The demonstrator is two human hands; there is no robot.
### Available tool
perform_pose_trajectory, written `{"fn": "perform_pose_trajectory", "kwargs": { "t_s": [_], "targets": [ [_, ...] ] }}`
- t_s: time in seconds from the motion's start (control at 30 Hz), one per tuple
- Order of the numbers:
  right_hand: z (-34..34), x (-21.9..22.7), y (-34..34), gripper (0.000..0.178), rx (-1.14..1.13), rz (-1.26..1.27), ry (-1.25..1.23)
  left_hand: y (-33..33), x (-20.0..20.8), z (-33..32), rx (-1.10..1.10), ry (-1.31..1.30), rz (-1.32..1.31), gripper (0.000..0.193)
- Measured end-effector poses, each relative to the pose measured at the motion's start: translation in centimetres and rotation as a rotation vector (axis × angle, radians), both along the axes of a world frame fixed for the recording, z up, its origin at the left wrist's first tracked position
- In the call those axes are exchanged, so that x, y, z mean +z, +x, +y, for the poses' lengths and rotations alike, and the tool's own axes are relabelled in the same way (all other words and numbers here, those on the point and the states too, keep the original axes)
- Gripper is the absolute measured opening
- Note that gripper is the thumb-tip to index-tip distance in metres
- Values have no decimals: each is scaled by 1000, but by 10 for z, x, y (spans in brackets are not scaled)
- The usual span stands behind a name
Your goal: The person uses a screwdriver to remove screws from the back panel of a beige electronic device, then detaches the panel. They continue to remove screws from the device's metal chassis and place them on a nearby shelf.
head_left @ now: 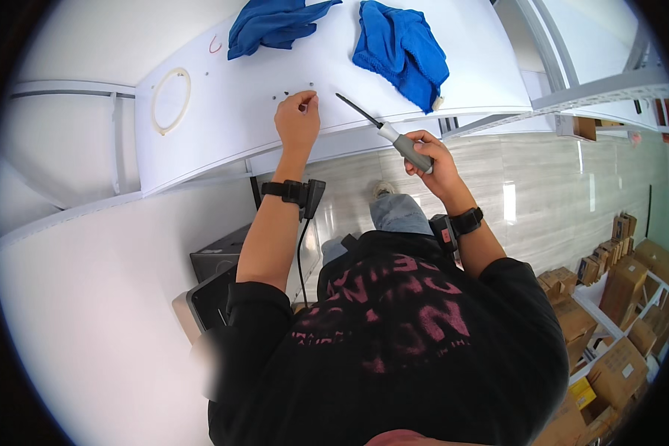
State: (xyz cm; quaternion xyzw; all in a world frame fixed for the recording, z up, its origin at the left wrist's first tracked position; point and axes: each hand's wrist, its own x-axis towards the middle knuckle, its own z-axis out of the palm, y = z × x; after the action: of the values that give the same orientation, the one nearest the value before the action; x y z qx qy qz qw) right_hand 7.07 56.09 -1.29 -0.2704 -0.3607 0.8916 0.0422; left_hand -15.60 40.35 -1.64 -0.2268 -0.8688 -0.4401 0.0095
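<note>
A: What've we got in the R hand [435, 162]?
B: We're gripping a screwdriver w/ grey-and-white handle & thin dark shaft [388, 131]. Fingers wrapped round the grey end. Pos: handle sits past the front edge of the flat white tabletop [230, 119] in our view, shaft reaches over it, tip aimed up-L, near the L hand [297, 126] but apart from it. Can't tell if tip touches the surface.
A: Copy. L hand?
B: We have it over the tabletop, fingers curled, thumb & index close tog. Can't tell if we're pinching smth.
A: What's by it?
B: Few tiny dark bits [286, 94] just beyond our L fingers, spaced apart. Too small to ID.
A: Rest of the surface?
B: Crumpled blue fabric cloth [275, 26] at far side, beyond the L hand. Second blue cloth [401, 56] R of that one, lower end near the front edge. Thin round cream ring [189, 93] at L end; small red curved piece [215, 46] btwn ring & first cloth.
A: On us?
B: Black strap w/ black box [293, 193] on L wrist, black cable [299, 256] hanging off it. Similar black strap [468, 221] on R. Black short-sleeved tee [424, 386], reddish print.
A: Bkgd?
B: Grey streaky floor [528, 193]; brown cardboard boxes [623, 375], lower R.
</note>
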Motion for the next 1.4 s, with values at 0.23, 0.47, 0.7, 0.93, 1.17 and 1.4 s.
{"fn": "perform_pose_trajectory", "kwargs": {
  "t_s": [0.23,0.47,0.7,0.93,1.17,1.4],
  "targets": [
    [20,-7,-17,29,14,-6,-38,-5,-3,8,13,-147,-1,11],
    [5,-5,-34,32,115,-3,-64,4,6,-23,0,75,-124,22],
    [-67,-12,-56,36,425,-12,-100,58,4,-135,117,726,-793,30],
    [-191,-73,-45,29,754,-202,-71,141,-61,-272,403,942,-1029,31],
    [-287,-128,6,35,731,-333,-149,183,-137,-358,665,1024,-1108,26],
    [-339,-145,23,34,588,-355,-202,179,-176,-389,713,1020,-1124,21]
  ]
}}
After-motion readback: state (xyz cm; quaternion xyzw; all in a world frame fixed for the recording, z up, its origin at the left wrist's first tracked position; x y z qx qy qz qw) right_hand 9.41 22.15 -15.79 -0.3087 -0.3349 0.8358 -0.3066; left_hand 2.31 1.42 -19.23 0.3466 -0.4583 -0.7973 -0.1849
